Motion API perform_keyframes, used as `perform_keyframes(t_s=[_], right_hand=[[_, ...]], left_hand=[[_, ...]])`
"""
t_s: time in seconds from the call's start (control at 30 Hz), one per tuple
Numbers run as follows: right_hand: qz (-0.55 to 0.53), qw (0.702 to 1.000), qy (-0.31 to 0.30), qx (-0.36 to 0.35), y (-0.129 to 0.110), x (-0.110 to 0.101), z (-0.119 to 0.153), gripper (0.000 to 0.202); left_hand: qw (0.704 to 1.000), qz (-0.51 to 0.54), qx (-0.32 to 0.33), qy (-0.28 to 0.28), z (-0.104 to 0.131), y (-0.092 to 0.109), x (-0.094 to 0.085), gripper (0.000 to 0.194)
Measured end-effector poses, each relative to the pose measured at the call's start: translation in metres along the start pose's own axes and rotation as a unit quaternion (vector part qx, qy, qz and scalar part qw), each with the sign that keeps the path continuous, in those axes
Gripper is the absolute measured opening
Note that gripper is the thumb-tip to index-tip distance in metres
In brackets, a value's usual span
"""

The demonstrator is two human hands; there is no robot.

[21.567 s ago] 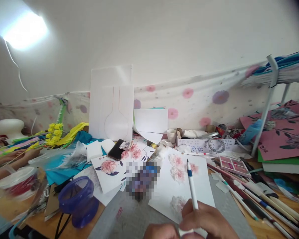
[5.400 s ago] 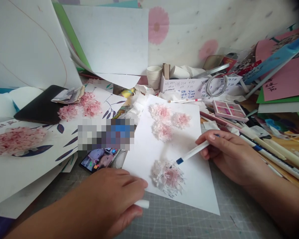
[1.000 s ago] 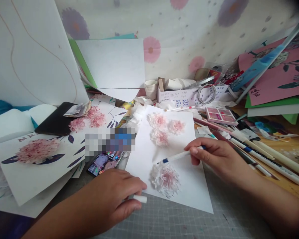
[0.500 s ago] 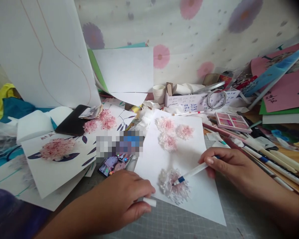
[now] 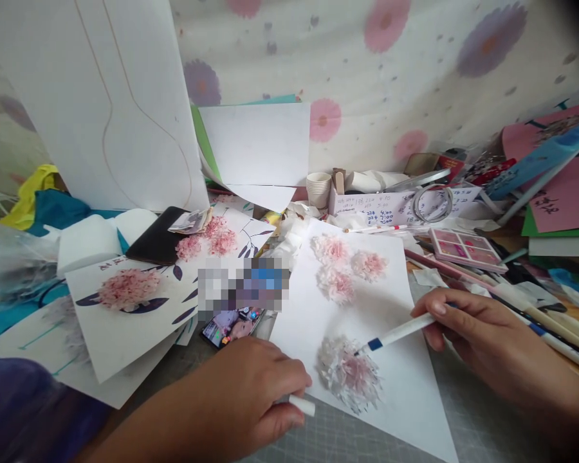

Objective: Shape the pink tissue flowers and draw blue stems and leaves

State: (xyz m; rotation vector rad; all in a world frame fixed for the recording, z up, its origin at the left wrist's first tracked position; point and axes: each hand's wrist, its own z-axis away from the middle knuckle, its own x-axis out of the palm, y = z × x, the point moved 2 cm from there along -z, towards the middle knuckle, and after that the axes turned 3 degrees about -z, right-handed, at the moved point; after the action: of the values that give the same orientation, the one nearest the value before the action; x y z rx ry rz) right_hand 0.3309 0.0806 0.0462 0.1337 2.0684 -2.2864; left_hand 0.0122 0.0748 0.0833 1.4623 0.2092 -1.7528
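My right hand [image 5: 468,328] grips a white pen [image 5: 403,332] with a blue band near its dark tip. The tip points at the large pale pink and grey paper flower [image 5: 350,373], at or just above its petals. That flower lies on a white sheet [image 5: 390,411], with three smaller pink flowers [image 5: 335,286] higher up. My left hand [image 5: 260,392] is closed around a small white cap [image 5: 302,404], beside the sheet's lower left edge.
A phone [image 5: 231,325] lies beyond my left hand. Flower pictures [image 5: 120,347] and a black wallet [image 5: 149,238] are at the left. Paper cups [image 5: 319,190] stand at the back, with a pink palette [image 5: 468,249] and several brushes at the right.
The pen tip has lifted back from the flower's centre toward its upper part. The whole view has shifted, so things appear further right and slightly lower. My left hand still holds the cap.
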Motion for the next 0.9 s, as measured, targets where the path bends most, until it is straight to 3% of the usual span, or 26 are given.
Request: perform_keyframes(t_s=[0.1,0.23,0.4,0.57,0.77,0.9], right_hand=[[0.043,0.999,-0.033,0.002,-0.001,0.0,0.0,0.058],[0.013,1.0,0.004,-0.023,-0.002,-0.004,0.0,0.053],[0.056,0.993,-0.108,-0.006,-0.004,-0.001,0.001,0.053],[0.009,1.0,-0.02,-0.02,0.0,-0.011,-0.005,0.055],[0.071,0.99,-0.122,-0.024,-0.009,0.007,0.006,0.05],[0.039,0.996,-0.058,-0.052,-0.01,0.004,0.005,0.053]], left_hand=[[1.0,0.0,0.001,-0.001,0.0,-0.001,0.0,0.016],[1.0,0.003,0.004,0.004,-0.001,-0.001,0.0,0.017],[1.0,0.014,0.008,0.009,-0.002,-0.002,0.0,0.017],[1.0,0.018,0.011,0.02,-0.002,-0.003,-0.001,0.019],[0.999,0.031,-0.009,-0.001,-0.003,-0.003,-0.002,0.024],[0.999,0.033,-0.012,0.002,-0.005,-0.003,-0.002,0.024]])
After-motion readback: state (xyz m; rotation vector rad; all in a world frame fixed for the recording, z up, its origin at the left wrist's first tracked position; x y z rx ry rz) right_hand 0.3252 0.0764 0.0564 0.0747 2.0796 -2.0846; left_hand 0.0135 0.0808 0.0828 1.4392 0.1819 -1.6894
